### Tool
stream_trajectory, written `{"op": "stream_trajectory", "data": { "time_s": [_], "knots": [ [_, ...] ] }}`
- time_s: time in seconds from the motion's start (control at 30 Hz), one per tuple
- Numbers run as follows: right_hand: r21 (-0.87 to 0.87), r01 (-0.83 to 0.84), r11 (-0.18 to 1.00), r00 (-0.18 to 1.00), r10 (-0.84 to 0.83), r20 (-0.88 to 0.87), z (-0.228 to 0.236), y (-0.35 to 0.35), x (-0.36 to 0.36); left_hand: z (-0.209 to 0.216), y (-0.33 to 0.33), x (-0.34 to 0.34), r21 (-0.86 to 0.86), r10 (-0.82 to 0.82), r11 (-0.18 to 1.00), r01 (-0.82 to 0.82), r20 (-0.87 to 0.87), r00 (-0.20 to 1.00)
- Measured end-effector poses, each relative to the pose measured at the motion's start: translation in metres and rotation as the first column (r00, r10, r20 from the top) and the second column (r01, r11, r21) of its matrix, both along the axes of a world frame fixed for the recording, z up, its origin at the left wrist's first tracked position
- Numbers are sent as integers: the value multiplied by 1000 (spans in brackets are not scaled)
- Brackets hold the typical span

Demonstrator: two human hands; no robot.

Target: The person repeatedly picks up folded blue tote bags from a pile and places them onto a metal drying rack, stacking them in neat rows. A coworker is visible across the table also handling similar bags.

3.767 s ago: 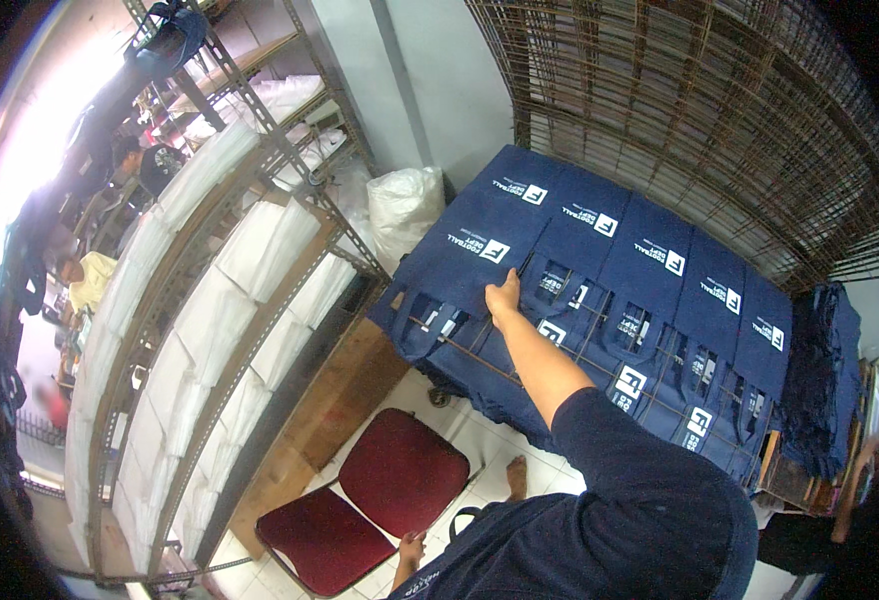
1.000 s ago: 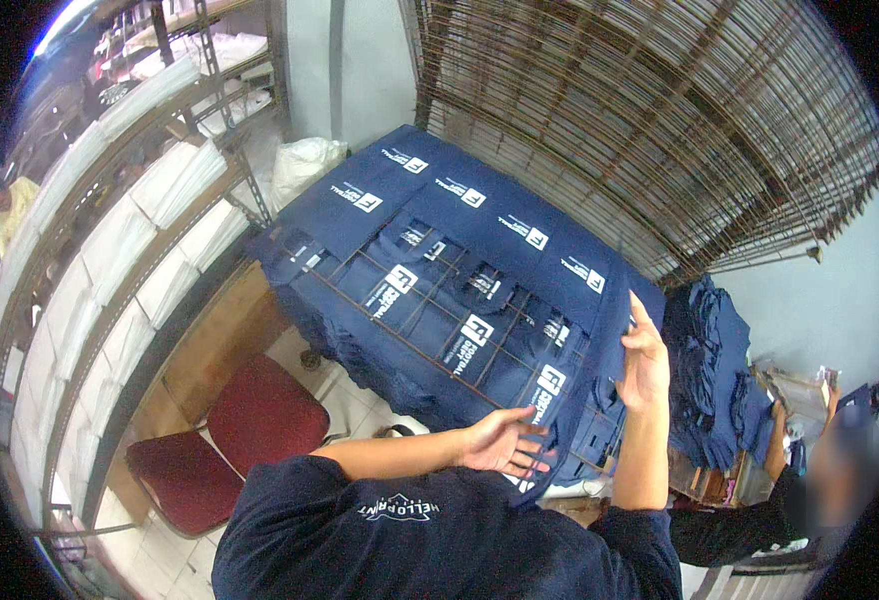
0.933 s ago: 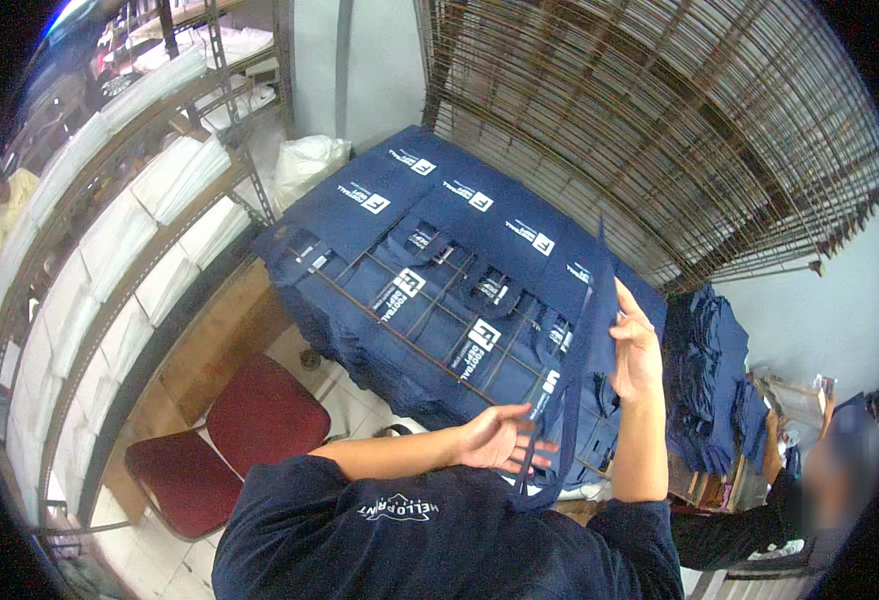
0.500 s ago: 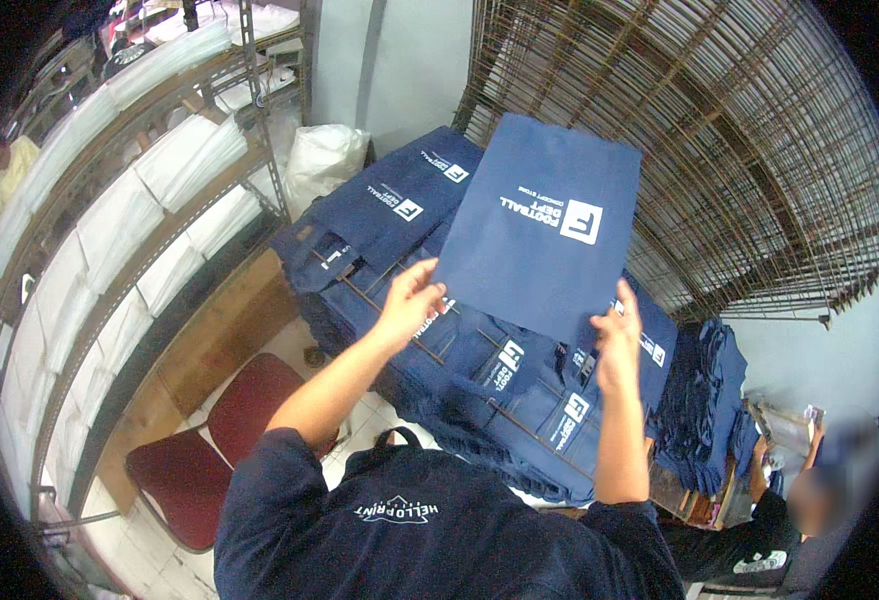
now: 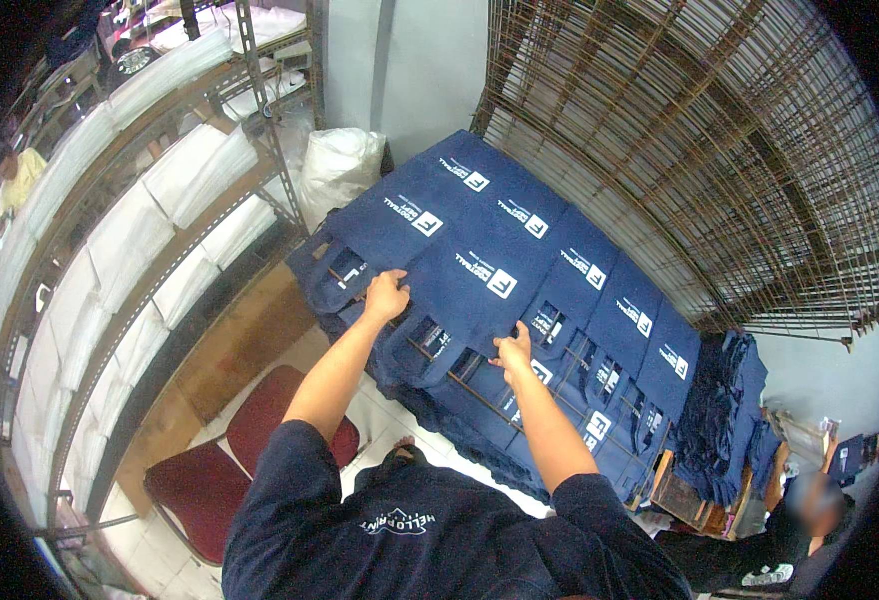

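Observation:
A navy blue fabric tote bag with a white print lies flat among similar bags on a wire drying rack. My left hand is closed on its near left corner, fingers bent over the edge. At the near right corner, my right hand pinches the edge, its index finger stretched along the cloth. More printed navy bags lie in a row beyond and to the right, their handle loops toward me. Below this layer, further bags show between the rack's wires.
Raised wire racks lean over the far side. A pile of navy bags hangs at the right, near another person. White stacks on shelving line the left. Dark red chairs stand below left, and a white sack behind.
The tote bag, held up in both hands before, now lies flat on the rack. Both hands have come down with it, the right one moving leftward. My view has shifted slightly.

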State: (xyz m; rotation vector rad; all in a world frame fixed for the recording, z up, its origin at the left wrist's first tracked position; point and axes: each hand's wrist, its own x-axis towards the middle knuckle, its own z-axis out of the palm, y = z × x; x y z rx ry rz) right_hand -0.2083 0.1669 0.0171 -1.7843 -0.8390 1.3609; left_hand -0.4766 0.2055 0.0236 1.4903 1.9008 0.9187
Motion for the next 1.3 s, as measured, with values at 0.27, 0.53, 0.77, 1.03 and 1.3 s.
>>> {"op": "stream_trajectory", "data": {
  "time_s": [0.27, 0.53, 0.77, 1.03, 1.3],
  "knots": [
    [-3, 2, 1000, 1000, -2, -12, -5, 9, 4, -2, -3, 2, 63, 57, 996, -59, 29, 998],
    [-3, -4, 1000, 1000, 4, 4, 1, 8, 1, 2, -1, 3, 63, 69, 996, -70, 26, 997],
    [-2, -24, 1000, 999, 24, 27, -6, 12, 2, -5, 3, 2, 109, 84, 991, -81, -22, 996],
    [13, -26, 1000, 999, 26, 19, -3, 12, -3, -6, 8, 0, 112, 96, 989, -93, -22, 995],
    [-7, -3, 1000, 997, 4, 82, 3, 9, -5, -9, 11, -1, 85, 77, 994, -75, -16, 997]
  ]
}}
